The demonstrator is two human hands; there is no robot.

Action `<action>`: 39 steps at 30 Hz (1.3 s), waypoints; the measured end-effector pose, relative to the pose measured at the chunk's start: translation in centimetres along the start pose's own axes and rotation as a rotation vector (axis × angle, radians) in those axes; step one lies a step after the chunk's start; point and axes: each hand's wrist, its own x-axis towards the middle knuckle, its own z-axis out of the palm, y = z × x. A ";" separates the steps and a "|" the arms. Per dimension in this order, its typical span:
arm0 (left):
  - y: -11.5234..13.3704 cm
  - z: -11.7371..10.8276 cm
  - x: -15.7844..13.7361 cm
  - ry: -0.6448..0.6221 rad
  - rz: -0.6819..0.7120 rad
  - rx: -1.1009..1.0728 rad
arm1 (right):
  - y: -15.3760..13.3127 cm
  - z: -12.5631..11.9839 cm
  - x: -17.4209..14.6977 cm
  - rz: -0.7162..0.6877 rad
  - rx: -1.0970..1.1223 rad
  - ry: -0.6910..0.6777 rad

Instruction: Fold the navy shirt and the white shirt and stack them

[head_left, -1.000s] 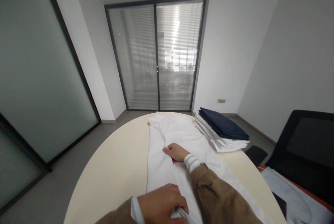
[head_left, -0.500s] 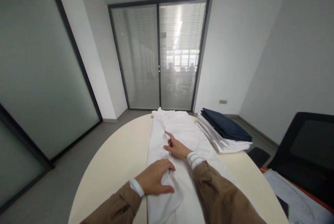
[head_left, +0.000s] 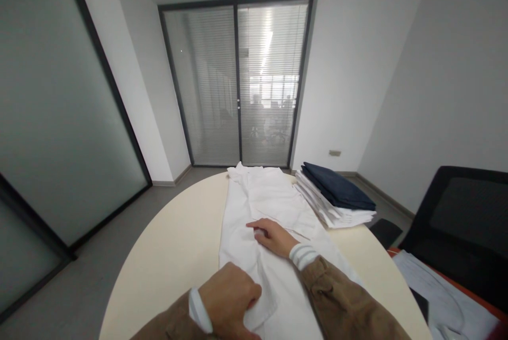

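A long white shirt (head_left: 273,197) lies spread lengthwise over the table, its far end bunched near the table's back edge. One strip of its cloth is turned over along the left side. At the near end my left hand (head_left: 232,297) rests on this strip, fingers bent down and thumb held apart, beside a loose fold. Farther up, my right hand (head_left: 275,237) lies on the middle of the shirt with the index finger stretched out and the other fingers loosely curled. The left fingertips are partly hidden.
The shirt lies on a round cream table (head_left: 170,239). At its back right stands a stack of folded white clothes (head_left: 335,216), topped by a folded navy garment (head_left: 337,184). A black mesh chair (head_left: 464,213) is at the right, near white papers or cloth (head_left: 448,292).
My left hand has come nearer to me along the shirt, its fingers more bent. My right hand has also slid back toward me. The view has shifted slightly.
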 end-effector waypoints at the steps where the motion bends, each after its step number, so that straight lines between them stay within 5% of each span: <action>1: 0.2 0.0 0.0 -0.017 -0.003 0.003 | -0.1 -0.1 0.0 -0.012 -0.015 0.001; 8: 0.2 0.0 -0.2 -0.073 0.071 -0.096 | -0.7 -0.3 0.1 -0.058 -0.086 0.016; 20: 0.8 0.1 -0.3 -0.153 0.171 -0.168 | -1.5 -0.2 0.2 0.089 -0.116 0.088; 34: 0.6 2.8 -0.4 -0.069 0.235 0.023 | -0.9 -0.8 0.6 0.218 0.156 -0.079; 39: 0.9 5.0 0.2 -0.149 0.229 0.183 | -0.5 -1.0 0.7 0.300 0.285 -0.215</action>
